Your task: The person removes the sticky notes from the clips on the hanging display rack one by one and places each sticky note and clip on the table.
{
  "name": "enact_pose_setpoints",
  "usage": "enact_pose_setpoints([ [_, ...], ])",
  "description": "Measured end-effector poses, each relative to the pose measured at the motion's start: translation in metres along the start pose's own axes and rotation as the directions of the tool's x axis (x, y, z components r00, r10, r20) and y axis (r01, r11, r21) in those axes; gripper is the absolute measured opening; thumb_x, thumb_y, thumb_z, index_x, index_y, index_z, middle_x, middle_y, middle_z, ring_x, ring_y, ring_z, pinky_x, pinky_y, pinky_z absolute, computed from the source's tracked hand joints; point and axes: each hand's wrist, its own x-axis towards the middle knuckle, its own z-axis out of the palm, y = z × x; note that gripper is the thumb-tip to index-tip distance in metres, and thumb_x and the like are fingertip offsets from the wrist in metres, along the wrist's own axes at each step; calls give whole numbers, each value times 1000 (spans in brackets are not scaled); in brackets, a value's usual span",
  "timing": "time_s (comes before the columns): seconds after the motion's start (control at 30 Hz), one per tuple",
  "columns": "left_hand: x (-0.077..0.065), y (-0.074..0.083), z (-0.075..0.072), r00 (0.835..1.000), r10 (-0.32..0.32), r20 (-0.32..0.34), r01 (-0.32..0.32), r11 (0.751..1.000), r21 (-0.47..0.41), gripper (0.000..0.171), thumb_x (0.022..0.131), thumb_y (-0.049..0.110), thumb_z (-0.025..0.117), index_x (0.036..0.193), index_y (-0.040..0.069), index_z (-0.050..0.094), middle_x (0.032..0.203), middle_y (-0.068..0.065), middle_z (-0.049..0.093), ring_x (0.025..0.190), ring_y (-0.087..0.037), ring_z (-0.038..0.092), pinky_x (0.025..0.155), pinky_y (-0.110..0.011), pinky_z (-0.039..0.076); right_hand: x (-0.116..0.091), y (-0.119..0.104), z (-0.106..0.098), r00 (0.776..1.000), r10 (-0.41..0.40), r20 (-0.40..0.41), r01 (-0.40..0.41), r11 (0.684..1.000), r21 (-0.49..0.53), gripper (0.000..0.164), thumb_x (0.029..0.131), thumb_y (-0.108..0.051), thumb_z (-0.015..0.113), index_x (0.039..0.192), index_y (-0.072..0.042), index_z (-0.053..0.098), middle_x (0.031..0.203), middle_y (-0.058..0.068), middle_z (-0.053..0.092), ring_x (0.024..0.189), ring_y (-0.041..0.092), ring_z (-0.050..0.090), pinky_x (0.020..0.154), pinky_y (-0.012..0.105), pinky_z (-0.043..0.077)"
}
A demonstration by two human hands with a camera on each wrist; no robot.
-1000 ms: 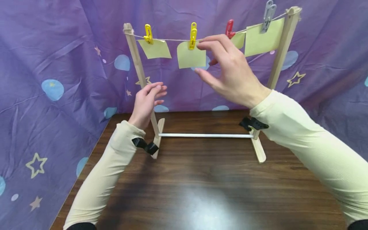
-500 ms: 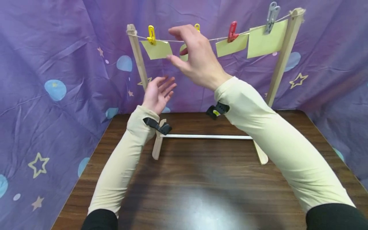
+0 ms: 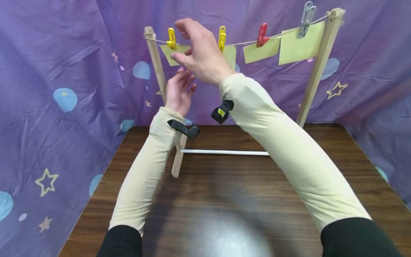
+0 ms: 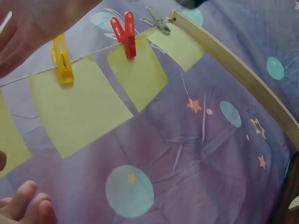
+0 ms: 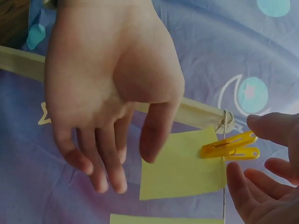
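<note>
Fingers of the right hand are curved and held apart from the thumb, framing the left clip without pinching it; contact cannot be confirmed. Fingers of the left hand, raised below, are slightly bent, a little apart, and grip nothing. Step in hand, as judged: reach for the left clip. The next move appears to call for thumb and finger pressure on both handles, with the left hand steadying the left note. The left clip is yellow, handles up, seated on the line beside the left post. The left note, pale yellow and four-sided, hangs beneath it
</note>
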Motion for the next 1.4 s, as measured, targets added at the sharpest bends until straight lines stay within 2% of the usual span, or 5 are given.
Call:
enact_pose_setpoints([
  [0.27,2,5,4,998,54,24,-52,996,-74,22,95,8,53,76,20,52,78,3,60,77,-11,56,72,-23,40,11,-2,7,998,63,20,-63,998,4,57,89,-25,69,140,-13,45,141,-1,51,125,8,52,99,11,38],
  [0.6,-2,2,6,989,137,-46,-140,988,-67,24,94,8,59,76,16,47,73,2,55,72,-11,54,68,-22,42,17,-5,7,998,59,-31,-57,997,58,49,88,-22,71,131,-10,50,127,2,60,108,9,60,93,12,43],
  [0.83,-3,3,3,989,132,-70,-137,988,-70,13,95,10,59,83,16,58,73,1,55,71,-11,54,66,-19,41,20,-7,7,998,52,-47,-52,998,20,49,88,-25,71,131,-11,52,122,2,62,103,8,60,90,10,41],
  [1.07,-4,4,2,988,138,-70,-143,987,-69,12,95,9,58,85,15,57,74,2,57,72,-11,56,69,-21,41,24,-8,6,997,47,-63,-46,999,11,46,88,-24,71,128,-11,53,120,2,63,103,8,61,90,10,41],
  [1.4,-5,6,1,988,144,-65,-147,988,-47,9,95,10,59,90,17,59,80,3,59,75,-11,58,71,-22,41,25,-5,8,995,-1,-96,3,1000,25,33,90,-21,68,119,-9,58,106,3,66,89,6,60,82,12,46],
])
